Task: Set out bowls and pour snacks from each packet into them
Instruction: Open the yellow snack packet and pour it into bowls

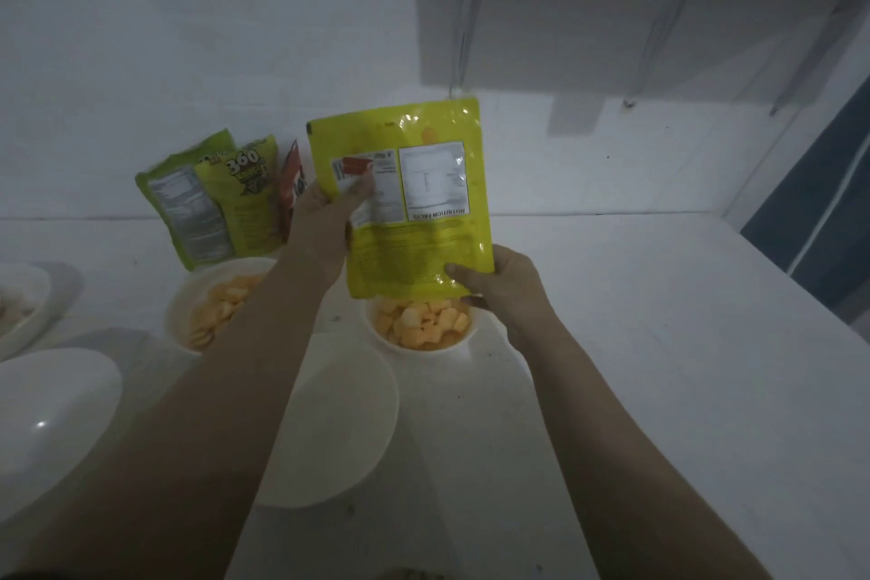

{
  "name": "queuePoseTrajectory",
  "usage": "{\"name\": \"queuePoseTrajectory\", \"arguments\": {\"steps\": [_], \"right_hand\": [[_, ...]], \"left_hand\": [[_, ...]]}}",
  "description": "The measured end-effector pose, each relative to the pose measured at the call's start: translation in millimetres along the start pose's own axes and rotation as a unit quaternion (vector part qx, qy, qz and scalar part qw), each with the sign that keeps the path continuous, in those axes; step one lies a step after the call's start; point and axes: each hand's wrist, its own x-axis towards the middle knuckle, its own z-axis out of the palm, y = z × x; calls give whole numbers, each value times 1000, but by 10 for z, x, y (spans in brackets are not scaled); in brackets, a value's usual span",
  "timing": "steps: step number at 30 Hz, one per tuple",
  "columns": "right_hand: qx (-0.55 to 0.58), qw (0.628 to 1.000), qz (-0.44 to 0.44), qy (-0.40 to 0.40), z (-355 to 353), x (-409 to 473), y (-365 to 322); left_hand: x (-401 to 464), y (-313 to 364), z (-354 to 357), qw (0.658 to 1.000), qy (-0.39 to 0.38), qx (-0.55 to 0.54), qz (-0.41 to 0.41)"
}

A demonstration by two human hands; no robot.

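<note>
Yellow packet (414,203), held upside down: white panel headed "NUTRITION FACTS", inverted; remaining print too small to read. Green packet (240,193) against the wall: "360" in large numerals. Red packet (289,184): lettering illegible.

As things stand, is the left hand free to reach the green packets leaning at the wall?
Probably not yet: the left hand is gripping the upturned yellow packet over the bowl of snacks. The green packets sit close by, nothing between.

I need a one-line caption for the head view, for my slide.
Both hands, left and right, hold a yellow packet upside down over a bowl of snacks.
</note>
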Motion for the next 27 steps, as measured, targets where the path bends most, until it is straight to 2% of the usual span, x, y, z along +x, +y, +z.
{"name": "queuePoseTrajectory", "arguments": {"steps": [3,7,9,12,17,24,27], "right_hand": [[20,992,-66,103,-57,-91,-44],[-5,961,-150,233,-192,-499,-169],[-19,941,-177,287,-280,-765,-215],[-70,910,-198,358,-459,-1214,-203],[-117,857,-158,476,-765,-2170,-32],[-213,759,-42,613,-945,-3623,639],[-201,728,8,655,-918,-4221,888]], "left_hand": [[-9,-49,29,998,11,68,-8],[-165,-157,366,980,15,185,-71],[-302,-256,580,968,-21,239,-68],[-637,-424,923,942,-100,319,-22],[-1431,-689,1425,898,-264,350,26],[-2859,-1025,1774,837,-471,279,-5],[-3416,-1167,1802,805,-537,252,-6]]}}
